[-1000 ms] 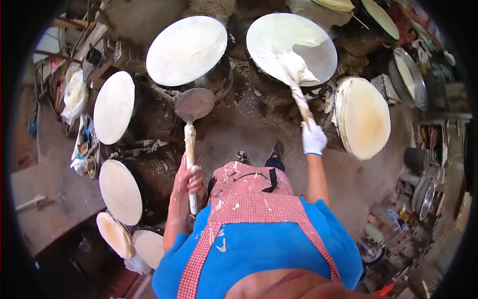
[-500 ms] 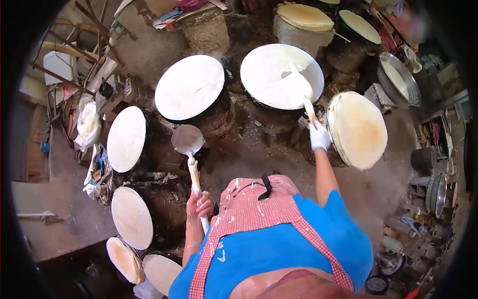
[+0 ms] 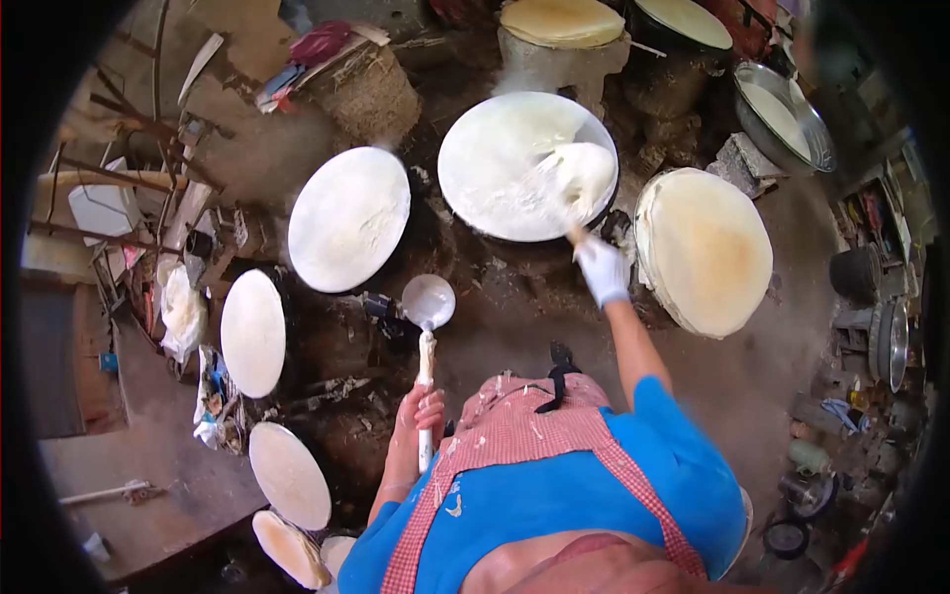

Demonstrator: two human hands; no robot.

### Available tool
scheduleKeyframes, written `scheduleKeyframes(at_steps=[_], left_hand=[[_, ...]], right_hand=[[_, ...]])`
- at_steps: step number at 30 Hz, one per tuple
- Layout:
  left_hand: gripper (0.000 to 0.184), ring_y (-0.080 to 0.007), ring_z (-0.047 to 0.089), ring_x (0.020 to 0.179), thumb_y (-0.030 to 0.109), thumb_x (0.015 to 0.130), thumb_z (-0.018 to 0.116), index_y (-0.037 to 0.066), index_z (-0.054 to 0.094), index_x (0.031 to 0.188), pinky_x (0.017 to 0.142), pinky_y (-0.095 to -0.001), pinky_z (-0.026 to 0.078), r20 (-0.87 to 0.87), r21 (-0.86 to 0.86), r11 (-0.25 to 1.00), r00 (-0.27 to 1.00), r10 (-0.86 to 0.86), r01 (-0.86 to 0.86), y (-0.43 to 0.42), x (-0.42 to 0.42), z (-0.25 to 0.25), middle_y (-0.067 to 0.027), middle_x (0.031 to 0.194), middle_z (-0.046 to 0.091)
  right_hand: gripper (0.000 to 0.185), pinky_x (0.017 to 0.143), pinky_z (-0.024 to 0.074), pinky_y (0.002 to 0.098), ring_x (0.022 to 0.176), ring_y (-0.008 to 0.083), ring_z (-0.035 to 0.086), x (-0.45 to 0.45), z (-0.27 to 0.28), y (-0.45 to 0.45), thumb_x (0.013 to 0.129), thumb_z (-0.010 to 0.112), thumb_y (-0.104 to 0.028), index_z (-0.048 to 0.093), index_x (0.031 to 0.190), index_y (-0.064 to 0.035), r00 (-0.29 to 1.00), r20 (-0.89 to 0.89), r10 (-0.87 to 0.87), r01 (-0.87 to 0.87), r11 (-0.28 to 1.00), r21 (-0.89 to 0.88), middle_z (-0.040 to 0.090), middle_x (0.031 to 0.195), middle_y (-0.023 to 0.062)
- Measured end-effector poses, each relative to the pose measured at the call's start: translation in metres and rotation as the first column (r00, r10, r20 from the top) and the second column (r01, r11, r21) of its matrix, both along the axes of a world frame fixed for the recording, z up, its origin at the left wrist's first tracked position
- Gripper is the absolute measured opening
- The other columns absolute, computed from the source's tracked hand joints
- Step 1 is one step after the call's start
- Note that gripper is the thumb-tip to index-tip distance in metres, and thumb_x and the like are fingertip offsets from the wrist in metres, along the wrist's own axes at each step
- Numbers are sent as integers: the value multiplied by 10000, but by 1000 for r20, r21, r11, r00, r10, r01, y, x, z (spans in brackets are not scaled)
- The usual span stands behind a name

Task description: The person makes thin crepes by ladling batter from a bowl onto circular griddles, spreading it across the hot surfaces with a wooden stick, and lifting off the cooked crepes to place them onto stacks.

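Observation:
My left hand (image 3: pixel 424 411) is bare and wraps round the white handle of a ladle (image 3: pixel 428 300), whose round bowl hangs over the dark floor. My right hand (image 3: pixel 602 269), in a white glove, grips a short batter-coated tool (image 3: pixel 576 230). The tool's far end is buried in a lump of white batter (image 3: pixel 584 170) on the right part of a round griddle (image 3: pixel 475 168). A pale layer covers most of that griddle. Just right of the gloved hand stands a stack of browned flatbreads (image 3: pixel 708 252).
Another coated griddle (image 3: pixel 348 220) lies to the left, with more round ones (image 3: pixel 253 334) (image 3: pixel 290 476) curving down the left side. A metal basin (image 3: pixel 785 117) stands at the upper right. Further flatbreads (image 3: pixel 562 22) rest on a pedestal at the top.
The batter lump and my right hand have moved across the griddle, and the grey bare patch is now covered. The ladle bowl has turned and shows its pale side. The view has shifted.

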State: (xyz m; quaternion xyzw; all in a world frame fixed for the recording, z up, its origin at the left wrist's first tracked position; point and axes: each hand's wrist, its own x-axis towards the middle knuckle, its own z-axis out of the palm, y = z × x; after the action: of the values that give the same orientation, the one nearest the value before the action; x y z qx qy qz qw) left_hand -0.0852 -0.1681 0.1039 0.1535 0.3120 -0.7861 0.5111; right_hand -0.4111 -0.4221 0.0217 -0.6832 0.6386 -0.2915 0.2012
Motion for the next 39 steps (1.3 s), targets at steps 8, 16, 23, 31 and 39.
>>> scheduleKeyframes(at_steps=[8, 16, 23, 31, 39], left_hand=[[315, -78, 285, 351, 221, 875, 440, 78, 365, 606, 329, -217, 276, 30, 22, 993, 993, -117, 117, -13, -13, -5, 12, 453, 307], [253, -81, 292, 371, 220, 900, 415, 82, 374, 691, 338, -210, 267, 77, -83, 982, 983, -164, 170, 6, -14, -5, 4, 486, 329], [221, -67, 322, 406, 162, 889, 436, 41, 384, 711, 335, -194, 308, 94, 62, 998, 995, 19, -25, 8, -7, 14, -12, 551, 349], [218, -107, 337, 387, 178, 894, 390, 25, 413, 742, 333, -230, 356, -150, 2, 989, 978, 147, -148, 7, 6, 10, -41, 546, 357], [319, -85, 331, 354, 203, 875, 438, 60, 360, 600, 297, -208, 296, -23, 52, 995, 996, 90, -88, -39, 25, 2, -12, 484, 339]], right_hand=[[372, 689, 454, 373, 807, 317, 605, -39, -17, -98, 758, 579, -383, 603, 1050, -154, 946, 210, -245, 219, 965, 143, 605, 908, 190], [349, 482, 440, 301, 534, 130, 562, -8, -17, -106, 683, 678, -293, 659, 973, -101, 739, 478, -475, 187, 826, 531, 638, 678, 105], [258, 410, 386, 276, 453, 114, 468, -52, -7, -58, 753, 634, -204, 640, 1008, -164, 610, 665, -430, 75, 867, 492, 539, 597, -8], [331, 366, 255, 202, 401, 27, 340, -4, 6, 1, 725, 688, -175, 633, 1043, -99, 666, 624, -410, -5, 834, 552, 493, 555, -59], [241, 579, 457, 440, 660, 332, 594, -26, 5, -105, 796, 513, -353, 627, 936, -194, 939, -343, -11, 10, 1000, -3, 618, 726, 148]])
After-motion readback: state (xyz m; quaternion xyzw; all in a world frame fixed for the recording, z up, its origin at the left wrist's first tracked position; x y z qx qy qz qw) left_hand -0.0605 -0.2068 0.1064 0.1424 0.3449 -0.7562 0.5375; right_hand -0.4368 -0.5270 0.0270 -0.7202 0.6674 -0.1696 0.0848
